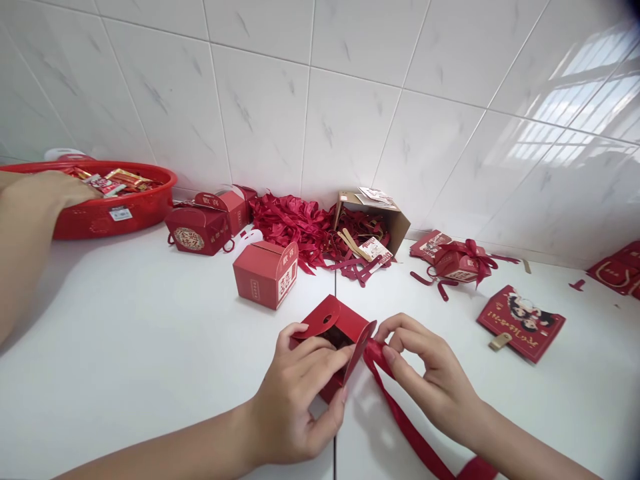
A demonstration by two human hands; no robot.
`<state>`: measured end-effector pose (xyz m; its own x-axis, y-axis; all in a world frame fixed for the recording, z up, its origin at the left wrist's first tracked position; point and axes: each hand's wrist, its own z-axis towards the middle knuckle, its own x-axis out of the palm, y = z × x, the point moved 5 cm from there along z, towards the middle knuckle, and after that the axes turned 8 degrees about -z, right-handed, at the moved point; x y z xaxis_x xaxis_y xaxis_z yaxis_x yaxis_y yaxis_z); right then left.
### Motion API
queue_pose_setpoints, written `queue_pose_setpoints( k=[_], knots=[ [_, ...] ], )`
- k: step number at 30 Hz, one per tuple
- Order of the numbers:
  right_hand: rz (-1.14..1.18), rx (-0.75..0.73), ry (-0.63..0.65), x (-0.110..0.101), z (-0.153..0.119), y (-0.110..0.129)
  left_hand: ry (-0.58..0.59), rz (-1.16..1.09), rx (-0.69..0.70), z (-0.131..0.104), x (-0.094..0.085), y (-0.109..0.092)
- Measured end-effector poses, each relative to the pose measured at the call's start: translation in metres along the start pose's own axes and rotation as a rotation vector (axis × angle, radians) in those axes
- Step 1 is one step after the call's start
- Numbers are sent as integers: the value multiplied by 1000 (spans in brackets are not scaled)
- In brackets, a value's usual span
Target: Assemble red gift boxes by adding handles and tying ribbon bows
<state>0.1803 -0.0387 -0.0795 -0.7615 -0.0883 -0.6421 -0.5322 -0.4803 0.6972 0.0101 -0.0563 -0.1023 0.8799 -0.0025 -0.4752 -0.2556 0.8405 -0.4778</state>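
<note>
The red gift box under work sits at the near middle of the white tabletop, beside its dark seam, tilted and with its top open. One round-ended flap, pierced by a hole, lies to the left of the opening; a second stands up at the right. The left hand is clamped on this box, fingers across the opening and thumb low at the right-hand flap. The right hand is separate from the left, just beside that flap, with thumb and fingers pinched on a dark red ribbon. The ribbon trails down towards the near edge of view. Whether its end passes through the flap cannot be confirmed, fingers and flap obscuring the point.

Behind the work stands a closed red box with printed characters. Further back are a heap of red ribbons and a cardboard carton on its side, dark red strips spilling out. To the right are a box tied with a bow and a flat printed red packet. At far left, a co-worker's hand reaches into a red plastic basin of wrapped sweets.
</note>
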Motion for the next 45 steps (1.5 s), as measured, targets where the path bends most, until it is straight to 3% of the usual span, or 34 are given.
queue_pose_setpoints(
  k=[8,21,36,40,45],
  knots=[
    [-65,-84,-70,-2,-2,9,0,7,19,1,0,0],
    [-104,-47,-60,3,0,2,25,-2,15,-2,1,2],
    [-174,-39,-138,-1,9,-1,22,-3,26,-3,2,2],
    [-42,-92,-35,0,16,-3,24,8,31,-3,2,1],
    [273,18,117,4,24,-10,53,-8,30,-3,3,2]
  ],
)
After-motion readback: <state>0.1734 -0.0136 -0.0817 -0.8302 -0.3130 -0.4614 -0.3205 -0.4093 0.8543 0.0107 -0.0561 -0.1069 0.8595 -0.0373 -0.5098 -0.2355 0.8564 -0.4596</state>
